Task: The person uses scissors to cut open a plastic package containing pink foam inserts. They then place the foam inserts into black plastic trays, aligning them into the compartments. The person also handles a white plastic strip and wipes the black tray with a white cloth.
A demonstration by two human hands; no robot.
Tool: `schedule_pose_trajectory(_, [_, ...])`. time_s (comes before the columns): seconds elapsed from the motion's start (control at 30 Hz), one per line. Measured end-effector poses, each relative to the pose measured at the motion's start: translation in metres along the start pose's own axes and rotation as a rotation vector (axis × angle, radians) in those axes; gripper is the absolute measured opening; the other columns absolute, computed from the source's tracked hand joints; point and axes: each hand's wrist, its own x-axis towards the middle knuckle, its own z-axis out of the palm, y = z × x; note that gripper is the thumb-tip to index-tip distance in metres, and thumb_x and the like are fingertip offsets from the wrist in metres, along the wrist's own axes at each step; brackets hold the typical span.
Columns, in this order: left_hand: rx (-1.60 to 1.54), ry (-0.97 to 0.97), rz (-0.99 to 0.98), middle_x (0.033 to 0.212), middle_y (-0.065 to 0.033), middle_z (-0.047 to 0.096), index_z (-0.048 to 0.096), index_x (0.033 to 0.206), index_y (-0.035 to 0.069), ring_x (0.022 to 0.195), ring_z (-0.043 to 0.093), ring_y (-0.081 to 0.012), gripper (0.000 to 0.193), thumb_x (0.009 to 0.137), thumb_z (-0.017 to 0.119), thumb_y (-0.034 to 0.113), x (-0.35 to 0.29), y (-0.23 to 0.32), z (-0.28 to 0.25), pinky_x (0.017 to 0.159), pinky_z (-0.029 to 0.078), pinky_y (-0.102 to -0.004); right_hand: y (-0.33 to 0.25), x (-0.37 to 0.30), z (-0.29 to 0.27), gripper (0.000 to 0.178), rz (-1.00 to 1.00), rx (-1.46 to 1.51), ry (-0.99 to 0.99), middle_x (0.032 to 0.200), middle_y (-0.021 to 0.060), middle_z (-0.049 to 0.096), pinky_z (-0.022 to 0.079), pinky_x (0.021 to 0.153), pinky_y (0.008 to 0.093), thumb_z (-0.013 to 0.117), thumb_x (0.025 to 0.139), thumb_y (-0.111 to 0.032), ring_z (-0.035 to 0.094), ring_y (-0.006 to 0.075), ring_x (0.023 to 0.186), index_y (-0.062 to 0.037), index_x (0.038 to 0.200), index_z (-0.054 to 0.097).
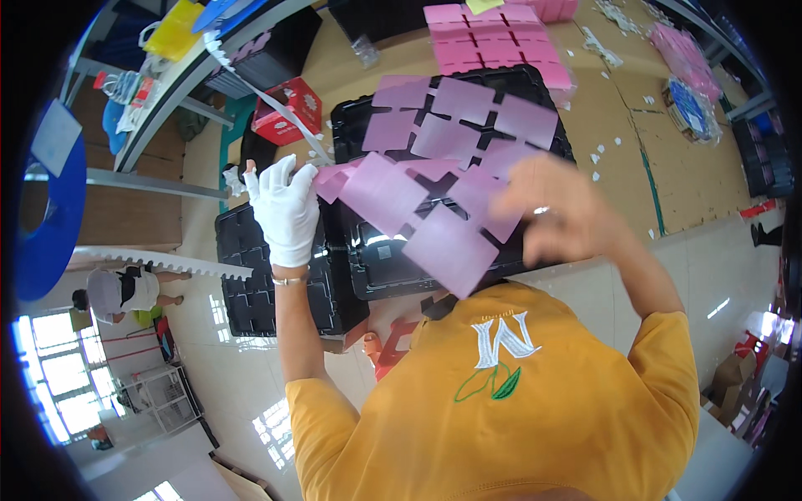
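My left hand [286, 213], in a white glove with one bare fingertip, is closed at the left corner of a pink sheet [384, 194]. The sheet is cut into rectangular panels joined by narrow bridges, and it tilts up toward me, bent near the glove. My bare right hand [558, 209], with a ring on one finger, is at the sheet's right side. Motion smears its fingers, so their grip is hidden. Beneath lie more pink panelled sheets [468, 100] on a black plastic tray [351, 138].
Another black tray [251, 292] stands at the left, by a red box [288, 113]. Farther back are a pink sheet stack [501, 54] and white scraps [600, 48] on the brown tabletop [601, 117]. A toothed white strip [167, 260] juts in from the left. Another person [125, 292] is beyond.
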Motion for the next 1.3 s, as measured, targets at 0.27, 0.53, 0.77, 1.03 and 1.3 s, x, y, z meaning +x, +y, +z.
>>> schedule_pose_trajectory(0.27, [-0.033, 0.013, 0.07, 0.09, 0.0006, 0.06, 0.062, 0.081, 0.016, 0.087, 0.061, -0.0188, 0.024, 0.065, 0.068, 0.0, -0.024, 0.004, -0.011, 0.106, 0.036, -0.0532, 0.2, 0.075, 0.008, 0.042, 0.633, -0.217, 0.005, 0.092, 0.0099, 0.067, 0.047, 0.082, 0.0334, 0.061, 0.091, -0.038, 0.062, 0.0197, 0.086, -0.0017, 0.112, 0.063])
schedule_pose_trajectory(0.53, [-0.121, 0.055, -0.031, 0.09, -0.003, 0.064, 0.061, 0.085, 0.013, 0.086, 0.064, -0.0209, 0.03, 0.063, 0.067, -0.006, -0.047, 0.001, -0.018, 0.106, 0.035, -0.0559, 0.235, 0.152, 0.061, 0.055, 0.794, 0.01, -0.402, 0.093, 0.0068, 0.067, 0.048, 0.081, 0.0317, 0.076, 0.077, -0.039, 0.062, 0.0196, 0.088, -0.0036, 0.116, 0.063])
schedule_pose_trajectory(0.77, [-0.1, 0.148, 0.01, 0.091, -0.0049, 0.064, 0.057, 0.088, 0.01, 0.089, 0.062, -0.0227, 0.03, 0.067, 0.065, -0.01, -0.043, -0.016, -0.002, 0.104, 0.038, -0.0561, 0.231, 0.141, 0.045, 0.054, 0.754, 0.335, 0.077, 0.093, 0.008, 0.066, 0.048, 0.078, 0.027, 0.08, 0.073, -0.019, 0.062, 0.0147, 0.086, 0.0017, 0.119, 0.059])
schedule_pose_trajectory(1.03, [-0.093, 0.151, 0.205, 0.096, -0.0027, 0.063, 0.063, 0.085, 0.014, 0.089, 0.062, -0.0218, 0.015, 0.073, 0.065, 0.006, 0.026, -0.037, 0.067, 0.102, 0.039, -0.0517, 0.246, 0.068, -0.029, 0.041, 0.828, 0.364, 0.469, 0.097, 0.0084, 0.067, 0.052, 0.072, 0.0266, 0.069, 0.082, -0.011, 0.064, 0.0132, 0.081, 0.0007, 0.12, 0.059])
schedule_pose_trajectory(1.3, [-0.062, 0.077, 0.162, 0.107, -0.0095, 0.065, 0.062, 0.108, 0.012, 0.092, 0.063, -0.0289, 0.03, 0.078, 0.065, 0.015, 0.079, -0.031, 0.148, 0.087, 0.046, -0.0447, 0.264, 0.033, -0.035, 0.054, 1.081, 0.305, 0.6, 0.101, 0.007, 0.065, 0.051, 0.069, 0.0272, 0.068, 0.085, -0.036, 0.064, 0.0138, 0.08, -0.0038, 0.126, 0.053])
